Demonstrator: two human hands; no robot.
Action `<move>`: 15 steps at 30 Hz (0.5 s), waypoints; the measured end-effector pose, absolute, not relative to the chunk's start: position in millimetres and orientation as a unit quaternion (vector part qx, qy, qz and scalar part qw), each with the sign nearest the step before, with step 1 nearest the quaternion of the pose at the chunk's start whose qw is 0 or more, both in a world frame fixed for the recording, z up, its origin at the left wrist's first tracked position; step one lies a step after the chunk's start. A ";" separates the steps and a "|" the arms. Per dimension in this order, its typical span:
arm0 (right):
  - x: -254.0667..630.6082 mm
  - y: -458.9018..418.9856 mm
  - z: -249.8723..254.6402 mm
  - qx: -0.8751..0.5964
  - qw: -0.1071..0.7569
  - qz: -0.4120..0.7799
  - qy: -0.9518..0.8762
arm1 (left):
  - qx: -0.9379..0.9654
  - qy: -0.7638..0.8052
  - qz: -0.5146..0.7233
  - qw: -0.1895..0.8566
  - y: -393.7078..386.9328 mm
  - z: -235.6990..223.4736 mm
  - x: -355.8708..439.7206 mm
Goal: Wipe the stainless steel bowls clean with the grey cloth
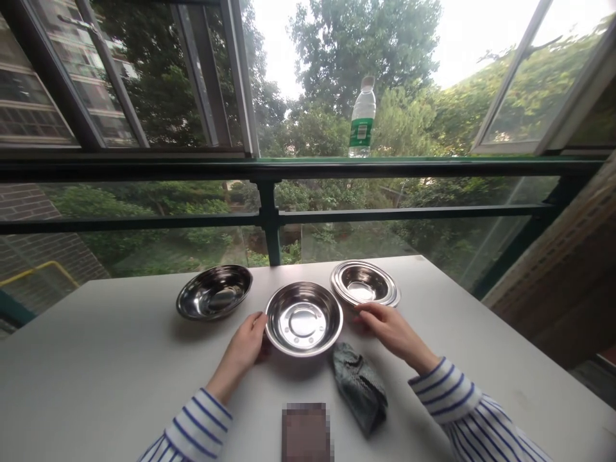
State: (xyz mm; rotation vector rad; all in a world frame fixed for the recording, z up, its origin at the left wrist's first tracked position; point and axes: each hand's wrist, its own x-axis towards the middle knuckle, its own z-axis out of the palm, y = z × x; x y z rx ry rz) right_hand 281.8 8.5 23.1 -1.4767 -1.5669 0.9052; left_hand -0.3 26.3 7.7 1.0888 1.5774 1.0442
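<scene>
Three shiny stainless steel vessels are in the head view. My left hand [248, 339] is at the left rim of the middle bowl [304, 324], thumb along the rim and fingers curled, partly hidden beside it. My right hand [391, 326] is just off the middle bowl's right side, its fingers loosely apart with nothing seen between them. Those fingertips are close to the near rim of the right-hand bowl [364, 283], which has a wide, stepped rim; contact is unclear. A crumpled dark grey-green cloth [360, 388] lies between the middle bowl and my right forearm.
Another steel bowl [215, 293] stands at the back left of the white table [110, 372]. A pixelated brownish rectangle [307, 433] is at the near edge. Behind the table runs a dark green railing [168, 170]; a green-labelled plastic bottle [362, 122] stands upright above it.
</scene>
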 end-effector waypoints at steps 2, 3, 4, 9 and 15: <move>289.8 5.0 31.4 -0.593 0.401 0.348 -0.605 | 0.474 0.671 0.417 0.388 28.3 16.5 -4.2; 293.6 3.7 36.2 -0.599 0.407 0.342 -0.599 | 0.493 0.678 0.417 0.351 28.8 22.5 -5.0; 297.1 3.0 41.0 -0.605 0.414 0.334 -0.593 | 0.511 0.683 0.415 0.317 29.2 29.3 -4.8; 312.1 9.5 57.8 -0.630 0.455 0.288 -0.560 | 0.586 0.666 0.397 0.234 34.4 60.9 9.2; 335.1 36.0 57.9 -0.666 0.476 0.220 -0.530 | 0.680 0.592 0.353 0.250 56.8 76.3 39.3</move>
